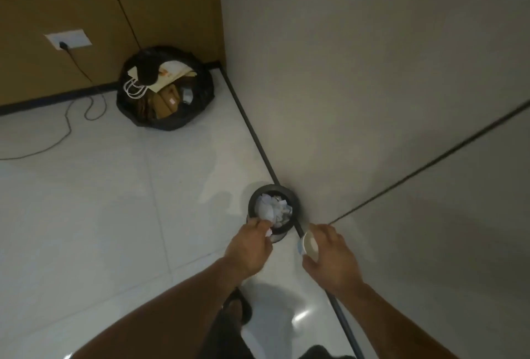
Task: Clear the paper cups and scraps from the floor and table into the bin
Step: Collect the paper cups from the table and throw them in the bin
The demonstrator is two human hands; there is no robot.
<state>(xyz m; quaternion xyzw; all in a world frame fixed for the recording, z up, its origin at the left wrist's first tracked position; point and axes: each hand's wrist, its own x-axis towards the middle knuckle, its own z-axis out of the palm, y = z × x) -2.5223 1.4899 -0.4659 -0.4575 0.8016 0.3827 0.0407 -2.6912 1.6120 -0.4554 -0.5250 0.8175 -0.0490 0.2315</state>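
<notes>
Left grip pinches paper scrap at bin rim; right grip clasps paper cup.

Round black bin holds crumpled white scraps; a white paper cup tilts just beside it.

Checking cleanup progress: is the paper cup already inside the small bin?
No, the right hand grips the paper cup to the right of the small bin, outside its rim.
</notes>
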